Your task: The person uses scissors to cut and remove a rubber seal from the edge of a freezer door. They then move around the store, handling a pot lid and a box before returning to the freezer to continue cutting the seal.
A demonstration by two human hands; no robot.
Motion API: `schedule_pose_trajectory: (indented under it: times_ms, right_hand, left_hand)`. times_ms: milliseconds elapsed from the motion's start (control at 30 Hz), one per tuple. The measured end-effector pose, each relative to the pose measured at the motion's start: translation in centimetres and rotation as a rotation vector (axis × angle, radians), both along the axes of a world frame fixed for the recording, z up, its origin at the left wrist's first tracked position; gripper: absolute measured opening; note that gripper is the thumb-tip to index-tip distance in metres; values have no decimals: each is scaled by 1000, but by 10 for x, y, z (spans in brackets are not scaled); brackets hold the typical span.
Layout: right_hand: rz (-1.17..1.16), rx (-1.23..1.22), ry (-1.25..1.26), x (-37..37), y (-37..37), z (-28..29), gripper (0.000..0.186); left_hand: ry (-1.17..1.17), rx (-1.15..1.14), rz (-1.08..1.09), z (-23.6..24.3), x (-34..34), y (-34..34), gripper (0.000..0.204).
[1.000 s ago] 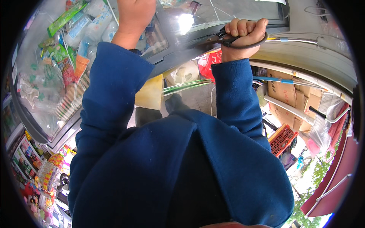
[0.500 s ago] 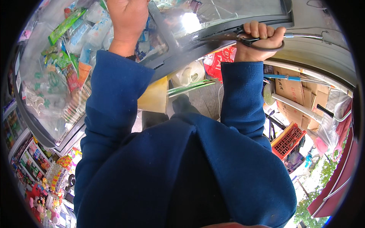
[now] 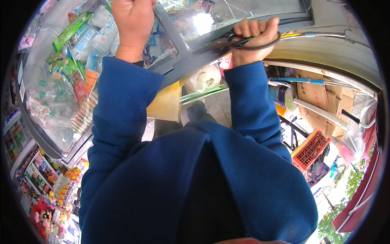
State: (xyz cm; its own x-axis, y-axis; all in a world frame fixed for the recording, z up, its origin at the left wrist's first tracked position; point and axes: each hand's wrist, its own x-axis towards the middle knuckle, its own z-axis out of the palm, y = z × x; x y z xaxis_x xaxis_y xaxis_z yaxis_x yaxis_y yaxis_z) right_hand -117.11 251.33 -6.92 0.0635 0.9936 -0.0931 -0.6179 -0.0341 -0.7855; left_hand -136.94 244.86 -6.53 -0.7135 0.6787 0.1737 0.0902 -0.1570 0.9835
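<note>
My right hand (image 3: 256,40) is wrapped round the black handles of a pair of scissors (image 3: 239,43). Their blades point left and lie against the dark grey frame (image 3: 178,65) of a chest freezer's sliding glass lid; whether the tips are pushed into a gap is hard to see. My left hand (image 3: 133,25) is raised over the glass at the top edge, fingers curled. The view's edge cuts those fingers off, so anything in them is hidden. Under the glass (image 3: 243,12) lie several wrapped ices, including a green packet (image 3: 71,31) and an orange cone (image 3: 90,79).
Below the freezer's edge are a yellow board (image 3: 164,103), a white plastic bag (image 3: 203,79) and thin green sticks (image 3: 205,94). To the right stand flattened cardboard (image 3: 313,91), a red crate (image 3: 310,150) and a blue pole (image 3: 300,81). Shelves of colourful packets (image 3: 40,171) are at lower left.
My right hand has moved left along the freezer frame with the scissors. My left hand has shifted slightly left and up, staying over the glass.
</note>
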Motion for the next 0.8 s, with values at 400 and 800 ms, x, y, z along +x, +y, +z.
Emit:
schedule_pose_trajectory:
  times_ms: [400,800]
  right_hand:
    - [-72,127,-72,5,0,-6,55]
    - [78,94,-117,1,5,-2,53]
  left_hand:
    - [16,56,-31,-2,-1,-1,35]
    - [-68,121,-88,-6,-5,3,29]
